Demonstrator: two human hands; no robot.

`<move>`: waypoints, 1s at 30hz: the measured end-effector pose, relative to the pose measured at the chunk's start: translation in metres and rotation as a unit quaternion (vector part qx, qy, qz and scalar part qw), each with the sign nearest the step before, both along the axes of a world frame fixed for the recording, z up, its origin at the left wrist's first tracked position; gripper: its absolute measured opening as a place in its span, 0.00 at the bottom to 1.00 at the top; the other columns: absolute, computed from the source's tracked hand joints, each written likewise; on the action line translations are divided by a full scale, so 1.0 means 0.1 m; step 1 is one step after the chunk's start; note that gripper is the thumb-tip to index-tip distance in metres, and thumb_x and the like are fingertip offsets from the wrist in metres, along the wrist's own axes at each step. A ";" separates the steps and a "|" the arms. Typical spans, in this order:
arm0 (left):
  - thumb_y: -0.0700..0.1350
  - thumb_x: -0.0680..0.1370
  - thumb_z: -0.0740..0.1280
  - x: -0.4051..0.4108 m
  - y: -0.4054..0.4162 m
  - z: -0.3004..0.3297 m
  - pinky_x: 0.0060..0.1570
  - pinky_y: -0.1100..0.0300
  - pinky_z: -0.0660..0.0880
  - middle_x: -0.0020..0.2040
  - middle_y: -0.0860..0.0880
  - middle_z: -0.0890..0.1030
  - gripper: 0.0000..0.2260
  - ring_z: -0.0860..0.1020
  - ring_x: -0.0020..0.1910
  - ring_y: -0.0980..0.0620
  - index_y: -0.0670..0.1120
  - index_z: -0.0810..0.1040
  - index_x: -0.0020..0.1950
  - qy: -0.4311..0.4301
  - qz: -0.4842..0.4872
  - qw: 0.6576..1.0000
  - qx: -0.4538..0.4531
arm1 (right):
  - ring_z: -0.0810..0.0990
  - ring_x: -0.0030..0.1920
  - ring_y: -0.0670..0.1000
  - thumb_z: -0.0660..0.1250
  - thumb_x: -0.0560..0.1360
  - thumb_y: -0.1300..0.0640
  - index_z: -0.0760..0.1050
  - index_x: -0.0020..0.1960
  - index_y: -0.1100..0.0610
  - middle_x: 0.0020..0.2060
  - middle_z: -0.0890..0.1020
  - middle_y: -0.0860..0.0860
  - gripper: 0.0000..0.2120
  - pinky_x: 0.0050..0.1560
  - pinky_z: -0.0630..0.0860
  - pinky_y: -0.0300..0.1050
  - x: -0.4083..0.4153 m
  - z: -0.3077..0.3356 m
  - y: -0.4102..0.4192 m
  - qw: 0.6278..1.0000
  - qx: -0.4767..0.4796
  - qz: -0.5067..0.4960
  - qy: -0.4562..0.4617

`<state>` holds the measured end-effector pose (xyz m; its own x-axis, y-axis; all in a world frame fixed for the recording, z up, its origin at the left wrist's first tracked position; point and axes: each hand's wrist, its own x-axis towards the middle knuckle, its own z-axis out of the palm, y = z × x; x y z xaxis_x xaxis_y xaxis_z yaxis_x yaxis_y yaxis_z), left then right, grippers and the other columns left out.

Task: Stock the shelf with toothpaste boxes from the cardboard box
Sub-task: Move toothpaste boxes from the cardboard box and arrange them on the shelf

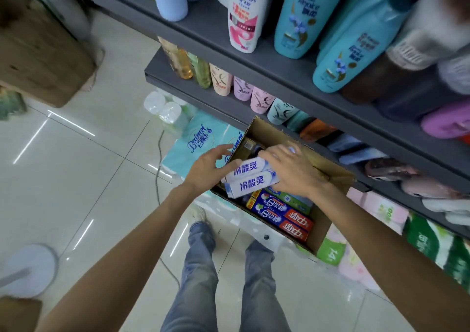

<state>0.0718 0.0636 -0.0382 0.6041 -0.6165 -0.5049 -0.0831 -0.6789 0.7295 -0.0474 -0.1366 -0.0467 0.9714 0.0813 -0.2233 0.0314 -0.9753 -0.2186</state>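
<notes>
An open cardboard box [328, 223] rests on tissue packs in front of the grey shelf [300, 77]. Two white toothpaste boxes [250, 179] with blue lettering are held side by side just above it. My left hand [211, 167] grips their left ends and my right hand [292, 170] grips their right ends. Inside the cardboard box lie blue-and-red toothpaste boxes [282, 216], a green one [295, 200], and some dark items at the far end.
Shampoo bottles [297, 18] fill the upper shelf tiers. Tissue packs [201, 140] and toilet rolls [162, 107] sit on the tiled floor by the shelf base. A brown carton [43, 51] stands far left. A cable [159, 179] runs across the floor. My legs [229, 280] are below.
</notes>
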 end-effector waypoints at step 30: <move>0.35 0.75 0.67 -0.27 -0.87 2.53 0.45 0.56 0.80 0.54 0.47 0.81 0.23 0.81 0.48 0.50 0.48 0.66 0.68 0.011 0.087 0.909 -0.408 | 0.79 0.50 0.42 0.77 0.65 0.49 0.68 0.48 0.46 0.49 0.81 0.44 0.19 0.53 0.74 0.41 -0.91 2.53 -0.55 0.850 0.392 -0.282 -0.209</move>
